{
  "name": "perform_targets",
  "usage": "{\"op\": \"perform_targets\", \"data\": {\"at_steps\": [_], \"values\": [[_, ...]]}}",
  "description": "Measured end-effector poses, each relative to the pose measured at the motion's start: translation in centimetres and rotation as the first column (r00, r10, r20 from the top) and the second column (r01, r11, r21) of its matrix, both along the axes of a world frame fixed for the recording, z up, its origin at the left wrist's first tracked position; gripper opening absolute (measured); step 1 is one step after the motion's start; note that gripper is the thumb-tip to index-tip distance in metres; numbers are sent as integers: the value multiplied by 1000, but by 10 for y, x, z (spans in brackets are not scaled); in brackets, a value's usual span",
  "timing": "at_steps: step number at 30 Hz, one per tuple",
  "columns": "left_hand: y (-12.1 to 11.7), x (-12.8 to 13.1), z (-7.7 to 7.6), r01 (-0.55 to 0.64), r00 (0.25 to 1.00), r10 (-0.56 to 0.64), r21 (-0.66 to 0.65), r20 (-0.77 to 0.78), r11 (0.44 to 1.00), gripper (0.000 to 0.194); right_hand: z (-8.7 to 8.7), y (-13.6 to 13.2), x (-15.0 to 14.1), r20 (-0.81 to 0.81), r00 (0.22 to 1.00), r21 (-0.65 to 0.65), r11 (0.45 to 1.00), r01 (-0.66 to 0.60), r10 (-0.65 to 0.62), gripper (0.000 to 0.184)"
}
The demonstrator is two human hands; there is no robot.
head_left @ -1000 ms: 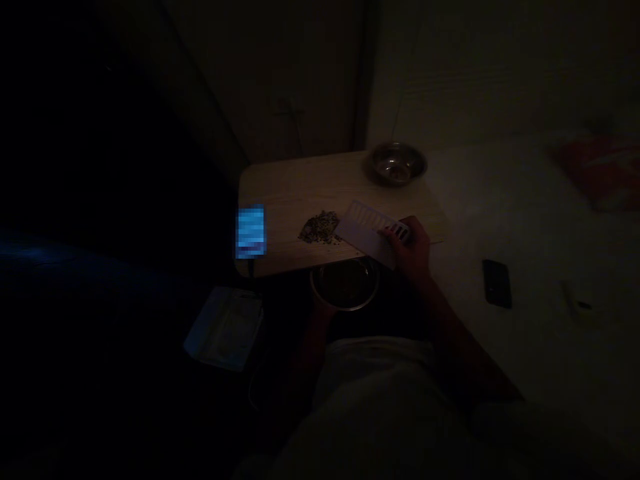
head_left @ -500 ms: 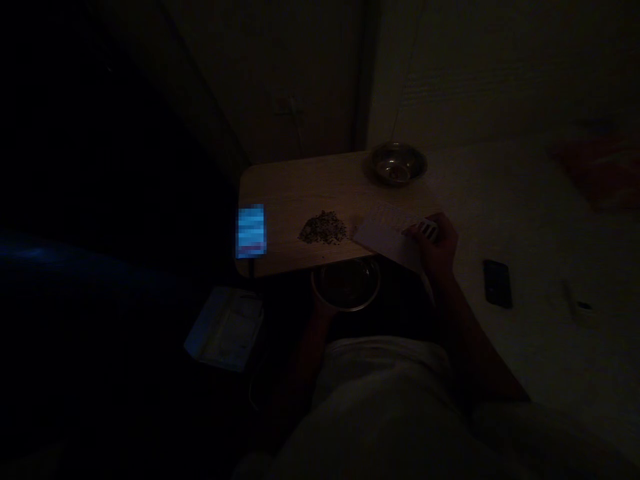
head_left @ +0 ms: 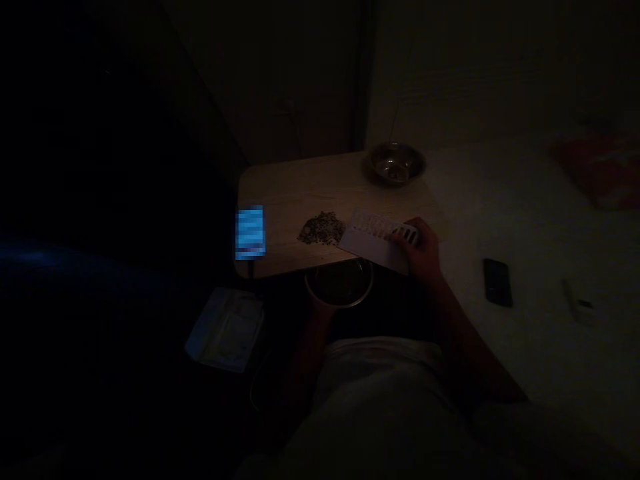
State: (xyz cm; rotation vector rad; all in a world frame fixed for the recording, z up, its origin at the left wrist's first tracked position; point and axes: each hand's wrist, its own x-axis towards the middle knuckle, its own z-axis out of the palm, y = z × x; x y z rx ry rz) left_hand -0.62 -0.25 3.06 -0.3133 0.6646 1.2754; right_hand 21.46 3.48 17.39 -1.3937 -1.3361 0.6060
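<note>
Metal bowl (head_left: 340,283) is seen below the near edge of the wooden table (head_left: 285,183), its far rim partly hidden by that edge. The left hand (head_left: 325,309) is placed at its near rim; whether the fingers are closed cannot be told in the dark. Beyond, a slotted white card (head_left: 373,243) is gripped at its right end by the right hand (head_left: 421,250), thumb laid on top. The card is slanted across the table's near edge, its left end brought to the right side of a pile of dark, speckled bits (head_left: 323,229). To the left, a lit screen (head_left: 250,232) is blurred. Farther back, a second metal bowl (head_left: 397,163) is set at the table's far edge.
</note>
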Motion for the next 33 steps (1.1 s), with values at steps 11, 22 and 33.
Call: {"op": "perform_targets", "data": {"at_steps": [11,22,33], "values": [[3,3,5,-21,999,22,40,-28,999,68,-6,-3,-29,50,982,-72,981,-180,184,24],[1,0,-1,32,998,-34,47,60,998,77,-2,2,-5,-112,994,-61,998,-3,-4,30],[2,4,6,-40,999,39,-48,-35,998,56,-10,3,-8,-16,998,-3,998,65,-65,25]]}}
